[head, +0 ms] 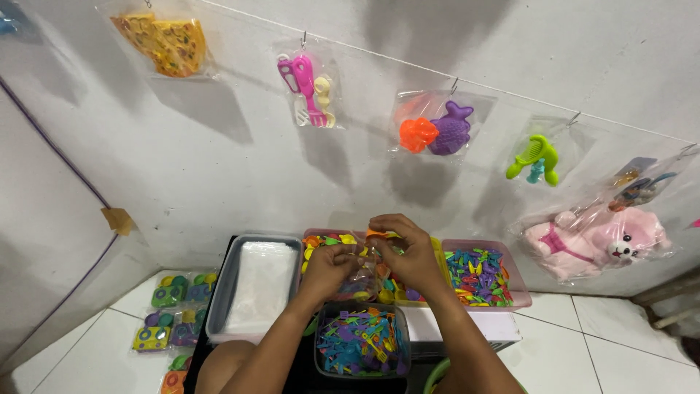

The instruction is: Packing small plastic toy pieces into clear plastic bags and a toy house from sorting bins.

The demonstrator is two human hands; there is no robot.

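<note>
My left hand (329, 268) and my right hand (408, 252) meet above the middle bin (343, 239) of small colourful plastic toys. Between them they pinch a clear plastic bag (362, 271), and an orange toy piece (379, 234) sits at the fingertips of my right hand. What lies inside the bag is hard to tell. Right below my wrists stands a clear tub (362, 341) full of small blue, purple and orange plastic pieces.
A grey tray of clear bags (255, 286) is on the left, and a pink bin of mixed toys (481, 276) on the right. Packed toy bags (171, 321) lie on the tiled floor. Bagged toys hang on a wire along the wall, including a pink plush dog (598, 244).
</note>
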